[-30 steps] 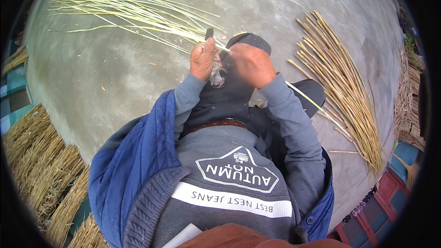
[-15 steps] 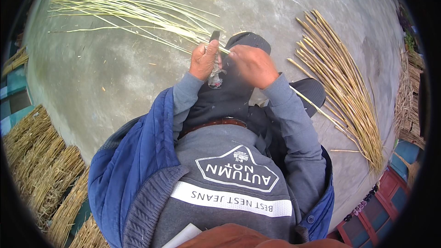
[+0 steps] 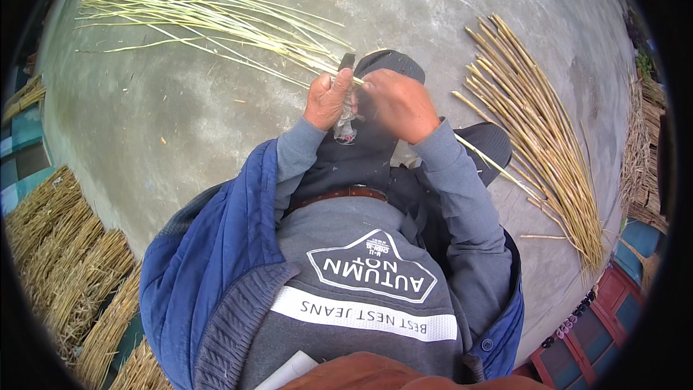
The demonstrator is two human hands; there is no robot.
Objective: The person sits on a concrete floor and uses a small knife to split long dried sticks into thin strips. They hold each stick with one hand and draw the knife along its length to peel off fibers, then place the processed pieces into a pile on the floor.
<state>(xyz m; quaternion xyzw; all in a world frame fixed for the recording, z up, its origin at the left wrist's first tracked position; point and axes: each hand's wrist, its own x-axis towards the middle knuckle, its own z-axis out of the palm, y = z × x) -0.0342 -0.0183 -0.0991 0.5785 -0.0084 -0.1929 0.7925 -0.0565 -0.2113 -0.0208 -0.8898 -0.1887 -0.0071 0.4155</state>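
My left hand (image 3: pixel 329 100) is wrapped round a knife (image 3: pixel 345 128) with a cloth-like wrapped handle and a dark blade end sticking up past the thumb. A pale stalk (image 3: pixel 359 81) spans the small gap between my two hands, close to the blade. My right hand (image 3: pixel 401 105), a little blurred, pinches that stalk above my dark trouser leg. From beneath my right sleeve a light stalk (image 3: pixel 498 166) emerges toward the lower right; I cannot tell whether it is the same one. Pale green peeled-looking stalks (image 3: pixel 216 20) fan out on the floor beyond my left hand.
A bundle of brown unpeeled-looking stalks (image 3: pixel 538 137) lies on the concrete floor (image 3: pixel 195 115) to my right. Dried straw-like bundles (image 3: pixel 58 260) are stacked at the left edge, with more straw (image 3: pixel 639 152) at the far right. Red-framed panels (image 3: pixel 585 339) stand at the lower right.
My left hand and the knife have shifted slightly right and toward me, closer to my right hand. The right hand stays nearly in place, still pinching the stalk.
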